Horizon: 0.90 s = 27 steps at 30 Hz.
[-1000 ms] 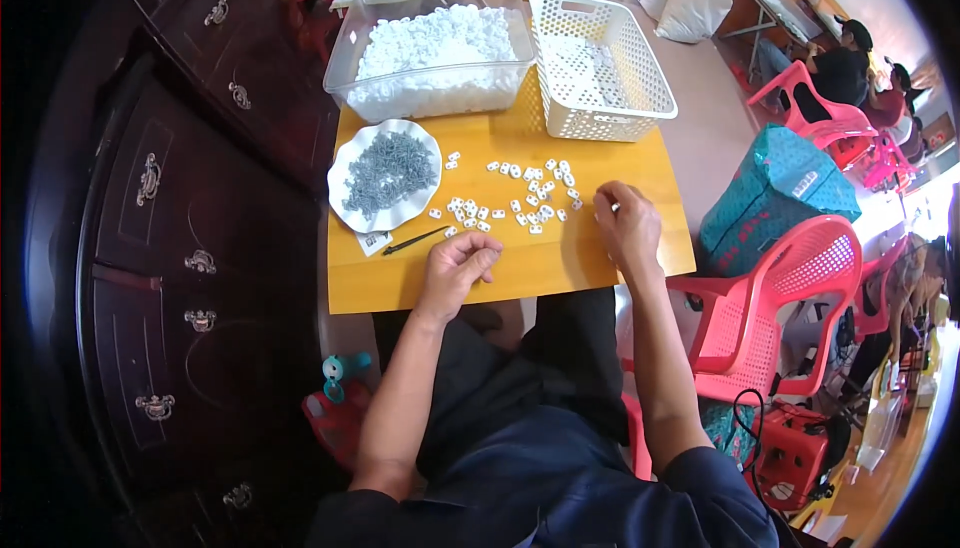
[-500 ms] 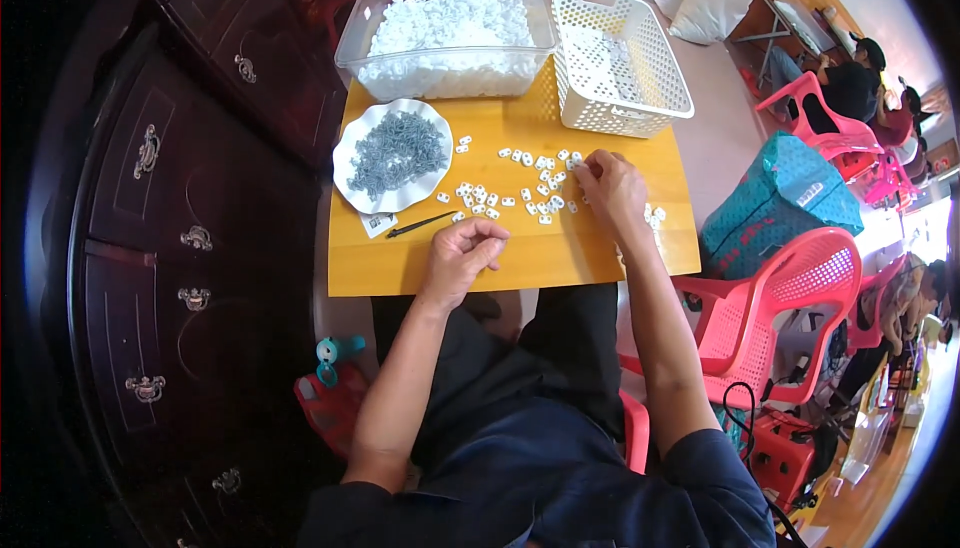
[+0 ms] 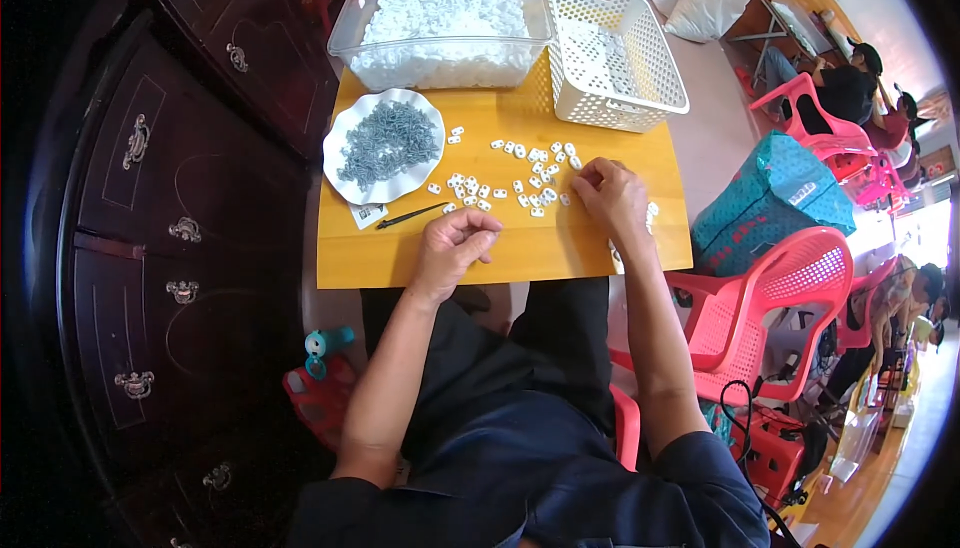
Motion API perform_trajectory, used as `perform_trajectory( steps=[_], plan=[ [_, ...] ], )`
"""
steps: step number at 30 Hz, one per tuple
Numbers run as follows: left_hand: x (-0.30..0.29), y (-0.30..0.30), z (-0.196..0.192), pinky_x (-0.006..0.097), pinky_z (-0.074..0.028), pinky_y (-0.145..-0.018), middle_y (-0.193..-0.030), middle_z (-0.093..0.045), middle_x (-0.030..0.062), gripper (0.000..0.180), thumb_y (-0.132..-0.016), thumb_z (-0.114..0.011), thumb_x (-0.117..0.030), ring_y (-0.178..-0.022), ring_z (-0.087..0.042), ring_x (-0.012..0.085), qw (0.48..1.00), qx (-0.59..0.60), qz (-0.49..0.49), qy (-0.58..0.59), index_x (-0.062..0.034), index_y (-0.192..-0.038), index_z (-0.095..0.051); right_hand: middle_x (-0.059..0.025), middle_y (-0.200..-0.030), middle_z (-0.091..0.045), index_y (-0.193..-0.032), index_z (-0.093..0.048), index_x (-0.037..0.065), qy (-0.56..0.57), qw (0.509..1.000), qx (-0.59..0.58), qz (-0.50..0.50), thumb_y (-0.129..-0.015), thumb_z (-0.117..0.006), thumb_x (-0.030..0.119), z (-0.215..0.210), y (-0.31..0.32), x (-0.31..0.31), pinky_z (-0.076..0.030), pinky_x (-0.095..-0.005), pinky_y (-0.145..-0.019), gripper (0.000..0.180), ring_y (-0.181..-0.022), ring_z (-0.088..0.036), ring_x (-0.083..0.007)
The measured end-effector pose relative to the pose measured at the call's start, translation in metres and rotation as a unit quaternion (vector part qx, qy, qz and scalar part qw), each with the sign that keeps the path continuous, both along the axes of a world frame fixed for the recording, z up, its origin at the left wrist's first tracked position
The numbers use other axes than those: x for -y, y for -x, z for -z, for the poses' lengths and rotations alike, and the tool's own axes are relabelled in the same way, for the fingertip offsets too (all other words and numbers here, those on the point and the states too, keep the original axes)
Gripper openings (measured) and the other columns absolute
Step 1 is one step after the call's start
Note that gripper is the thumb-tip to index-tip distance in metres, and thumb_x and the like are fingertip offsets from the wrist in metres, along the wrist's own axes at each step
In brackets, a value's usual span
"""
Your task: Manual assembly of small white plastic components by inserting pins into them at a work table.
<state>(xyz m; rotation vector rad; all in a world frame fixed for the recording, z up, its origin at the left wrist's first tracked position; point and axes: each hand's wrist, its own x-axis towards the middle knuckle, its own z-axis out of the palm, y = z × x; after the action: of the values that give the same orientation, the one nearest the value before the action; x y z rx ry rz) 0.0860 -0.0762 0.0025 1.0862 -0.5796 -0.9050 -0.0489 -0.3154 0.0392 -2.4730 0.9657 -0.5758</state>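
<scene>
Beside the white scalloped plate point(image 3: 383, 140), my left hand point(image 3: 455, 248) rests on the yellow desk point(image 3: 520, 258) with its grip curled nearly closed; whether a piece is pinched inside I cannot tell, since the fingers hide it. My right hand point(image 3: 610, 193) lies further from the plate, at the far end of the scatter of small white plastic pieces point(image 3: 515, 178), its grip bent shut with the fingertips touching or just over the nearest ones; I cannot see if it holds one.

Those pieces lie loose and flat on the desk between the plate and my right hand. I judge them light, stiff and a bit slippery, best taken one at a time by the edges with thumb and forefinger.

A thin dark tool point(image 3: 410, 216) lies just below the plate, near my left hand. On the plate sits a heap of small grey metal bits point(image 3: 388, 138), likely pointed and fiddly. Beyond the plate stands a clear tub point(image 3: 355, 43) full of white pieces, and beside that a white perforated basket point(image 3: 615, 53).
</scene>
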Motion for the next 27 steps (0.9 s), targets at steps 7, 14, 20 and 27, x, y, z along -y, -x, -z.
perform_trajectory(
  steps=[7, 14, 20, 27],
  plan=[
    [0.001, 0.001, -0.001, 0.022, -0.053, -0.067, -0.090, -0.065, -0.0021, 0.010, -0.095, -0.066, -0.002, -0.079, -0.061, 0.0043, 1.000, -0.005, 0.002, 0.012, -0.0029, -0.104, -0.068, -0.0125, -0.085, -0.071, -0.085, -0.071, 0.005, 0.030, 0.999, -0.001, -0.019, -0.081, -0.074, 0.020, 0.006, -0.002, 0.006, -0.055, -0.0431, -0.071, 0.016, -0.077, -0.070, -0.0325],
    [0.003, 0.001, 0.001, 0.022, -0.052, -0.067, -0.090, -0.064, -0.0021, 0.009, -0.095, -0.067, -0.004, -0.079, -0.060, 0.0042, 1.000, -0.019, -0.007, 0.022, -0.0048, -0.104, -0.063, -0.0134, -0.082, -0.071, -0.086, -0.068, 0.005, 0.042, 0.998, -0.005, -0.045, -0.082, -0.074, 0.018, 0.007, -0.005, 0.005, -0.055, -0.0448, -0.070, 0.015, -0.077, -0.069, -0.0352],
    [0.003, 0.002, -0.003, 0.023, -0.051, -0.067, -0.090, -0.062, -0.0019, 0.011, -0.095, -0.066, -0.005, -0.079, -0.059, 0.0044, 1.000, -0.018, -0.007, 0.014, -0.0047, -0.105, -0.062, -0.0121, -0.081, -0.071, -0.090, -0.066, 0.003, -0.037, 0.991, 0.126, -0.026, -0.087, -0.074, 0.014, -0.012, -0.001, -0.012, -0.052, -0.0356, -0.062, 0.013, -0.069, -0.068, -0.0247],
    [0.006, 0.013, -0.013, 0.021, -0.049, -0.066, -0.088, -0.062, -0.0023, 0.011, -0.093, -0.065, -0.004, -0.077, -0.058, 0.0036, 0.999, -0.001, -0.030, -0.033, -0.0049, -0.103, -0.060, 0.0058, -0.086, -0.063, -0.103, -0.065, 0.003, -0.406, 0.862, 0.303, -0.018, -0.098, -0.068, 0.012, -0.002, 0.041, -0.057, -0.043, -0.0194, -0.063, 0.010, -0.072, -0.053, -0.0024]
  ],
)
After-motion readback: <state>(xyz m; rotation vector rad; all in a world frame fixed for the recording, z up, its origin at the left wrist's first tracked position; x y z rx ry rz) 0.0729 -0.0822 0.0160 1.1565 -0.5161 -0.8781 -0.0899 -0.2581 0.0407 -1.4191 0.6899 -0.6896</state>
